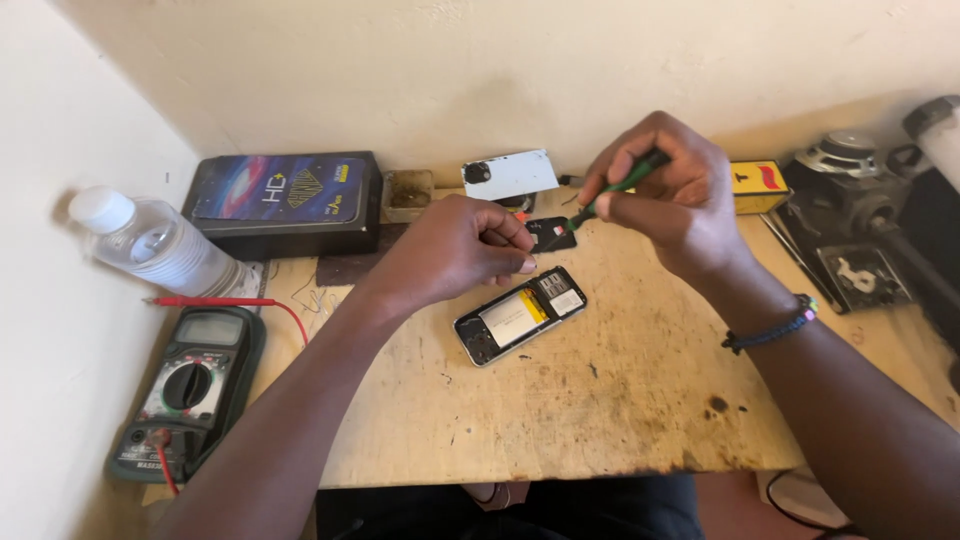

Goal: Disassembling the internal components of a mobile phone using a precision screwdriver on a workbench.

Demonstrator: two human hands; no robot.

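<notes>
1. A worn, stained pale wooden tabletop (600, 400) is seen below both hands.
2. An opened white-rimmed phone with its yellow-edged battery exposed (520, 316) lies diagonally, just below the left hand (455, 245).
3. A small black flat part (553, 234) is pinched by the left fingertips.
4. A green-handled screwdriver (622, 186) is gripped closed in the right hand (670, 190), its long axis slanting down-left onto that part.

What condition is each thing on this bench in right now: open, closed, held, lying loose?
Phone: back cover off, battery and insides showing, lying flat.
White back cover: detached, lying near the wall.
Green-handled tool: gripped in right hand, tip down at small black part.
Left hand: fingers curled beside that part.
Water bottle: capped, on its side.
Multimeter: red lead plugged in, display blank.
Black box: closed.
</notes>
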